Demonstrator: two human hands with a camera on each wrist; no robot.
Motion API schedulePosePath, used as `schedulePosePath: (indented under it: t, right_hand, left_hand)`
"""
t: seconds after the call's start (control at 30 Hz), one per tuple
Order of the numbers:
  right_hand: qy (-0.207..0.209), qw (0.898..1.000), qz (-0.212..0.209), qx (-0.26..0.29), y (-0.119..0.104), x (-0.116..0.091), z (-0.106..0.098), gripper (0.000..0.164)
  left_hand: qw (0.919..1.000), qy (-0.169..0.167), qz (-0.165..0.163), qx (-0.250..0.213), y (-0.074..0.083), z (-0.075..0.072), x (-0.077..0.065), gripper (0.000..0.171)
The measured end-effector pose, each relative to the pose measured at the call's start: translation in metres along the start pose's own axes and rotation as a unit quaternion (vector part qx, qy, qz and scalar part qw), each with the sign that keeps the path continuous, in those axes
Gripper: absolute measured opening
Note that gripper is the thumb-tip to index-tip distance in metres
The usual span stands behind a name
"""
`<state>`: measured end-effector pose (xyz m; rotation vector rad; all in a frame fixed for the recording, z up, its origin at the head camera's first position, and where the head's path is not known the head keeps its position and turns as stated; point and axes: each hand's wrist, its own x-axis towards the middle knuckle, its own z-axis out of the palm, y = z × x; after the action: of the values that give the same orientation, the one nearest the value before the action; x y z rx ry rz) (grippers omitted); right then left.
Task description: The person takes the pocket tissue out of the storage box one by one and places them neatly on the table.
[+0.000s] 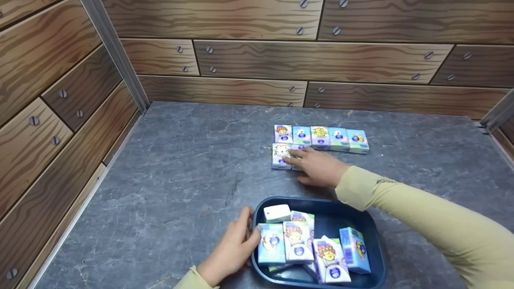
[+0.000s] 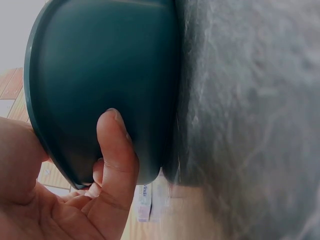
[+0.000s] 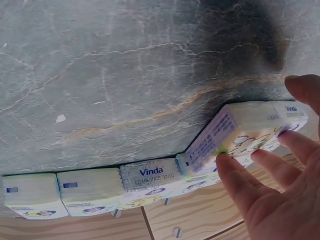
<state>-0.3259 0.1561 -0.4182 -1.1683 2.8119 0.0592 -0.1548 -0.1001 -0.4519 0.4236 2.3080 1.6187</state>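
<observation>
My right hand rests its spread fingers on two tissue packs, a white one and a partly covered neighbour. In the right wrist view, fingertips touch the upper faces of the packs, while the thumb stays off them. Behind these two runs a row of several tissue packs, side by side. With my left hand I grip the left rim of a dark blue plastic bin. One finger lies along the outer wall in the left wrist view. Several tissue packs lie loosely inside.
The grey marbled tabletop runs back to a wood-patterned wall. Another wood-patterned panel borders the left side, with a metal corner post between them.
</observation>
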Motion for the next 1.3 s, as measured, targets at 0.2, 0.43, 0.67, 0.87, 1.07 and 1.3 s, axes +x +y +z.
schedulePosePath:
  t: [0.2, 0.43, 0.67, 0.87, 1.07, 1.3]
  right_hand:
    - [0.001, 1.0, 0.005, 0.006, -0.002, -0.003, -0.002, 0.065]
    - [0.01, 1.0, 0.007, 0.017, -0.003, -0.001, -0.006, 0.061]
    - [-0.01, 0.999, 0.022, 0.042, -0.007, 0.0, -0.013, 0.055]
    - [-0.008, 0.999, 0.023, 0.037, -0.015, -0.009, -0.024, 0.051]
    - [0.04, 0.999, 0.024, 0.013, -0.026, -0.029, -0.037, 0.044]
    - [0.124, 0.992, -0.026, 0.004, -0.048, -0.062, -0.049, 0.037]
  left_hand:
    - [0.9999, 0.003, 0.008, 0.007, -0.001, 0.0, -0.001, 0.017]
    - [0.9999, 0.003, 0.011, 0.013, -0.001, 0.0, 0.001, 0.019]
    - [0.9999, 0.004, 0.01, 0.011, -0.001, 0.0, 0.0, 0.02]
    - [0.9996, 0.01, 0.022, 0.014, -0.002, 0.0, -0.001, 0.018]
    - [0.9998, 0.006, 0.018, 0.011, -0.002, 0.0, -0.002, 0.017]
    - [0.9999, -0.001, 0.01, 0.011, -0.001, 0.001, 0.0, 0.017]
